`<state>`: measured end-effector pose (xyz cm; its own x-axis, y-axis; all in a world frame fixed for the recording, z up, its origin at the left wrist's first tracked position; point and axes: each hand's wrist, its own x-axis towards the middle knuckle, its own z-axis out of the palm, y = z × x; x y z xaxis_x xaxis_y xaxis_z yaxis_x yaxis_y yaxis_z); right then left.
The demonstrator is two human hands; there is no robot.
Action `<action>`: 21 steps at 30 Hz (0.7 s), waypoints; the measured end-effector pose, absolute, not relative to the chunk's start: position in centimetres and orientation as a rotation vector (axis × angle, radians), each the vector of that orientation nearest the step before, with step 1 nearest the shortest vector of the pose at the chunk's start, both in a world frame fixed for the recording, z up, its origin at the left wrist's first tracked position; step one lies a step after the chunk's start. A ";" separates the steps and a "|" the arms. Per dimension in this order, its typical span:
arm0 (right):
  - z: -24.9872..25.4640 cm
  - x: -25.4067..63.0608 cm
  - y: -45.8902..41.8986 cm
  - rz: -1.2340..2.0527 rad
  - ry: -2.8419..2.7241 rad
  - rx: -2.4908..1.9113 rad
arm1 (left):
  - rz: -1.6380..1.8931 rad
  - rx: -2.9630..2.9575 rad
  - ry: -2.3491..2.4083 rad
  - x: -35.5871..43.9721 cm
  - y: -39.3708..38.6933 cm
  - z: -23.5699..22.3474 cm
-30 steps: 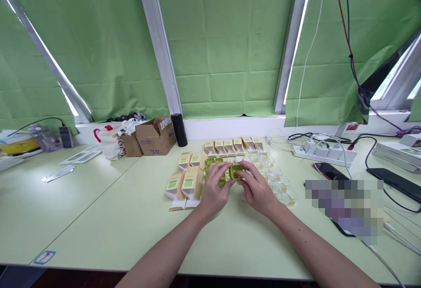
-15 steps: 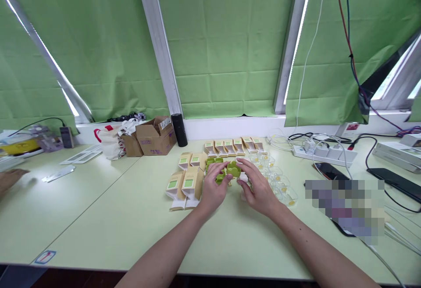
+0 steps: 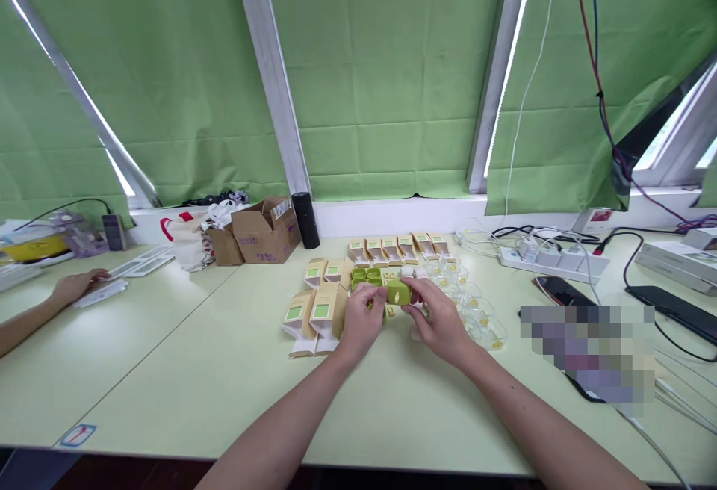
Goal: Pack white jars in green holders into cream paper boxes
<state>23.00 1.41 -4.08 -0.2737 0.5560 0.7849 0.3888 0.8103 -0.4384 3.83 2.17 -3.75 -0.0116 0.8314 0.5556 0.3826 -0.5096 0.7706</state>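
My left hand and my right hand meet over the middle of the pale green table. Together they pinch a small green case, lifted a little above the surface. Behind it lie more green cases in a cluster. Tan cartons with green labels stand just left of my left hand. Clear plastic trays with yellow bits lie just right of my right hand.
A row of small tan cartons stands farther back. Brown cardboard boxes and a black cylinder sit near the window sill. A power strip with cables and phones lie right. Another person's hand rests far left.
The green case has been turned and lifted between my fingers. Another person's hand has come in from the left edge and reached a flat white item.
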 end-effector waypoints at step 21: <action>-3.5 23.0 1.3 0.427 -1.693 -0.820 | 1.466 1.963 1.070 4.1 1.4 -3.1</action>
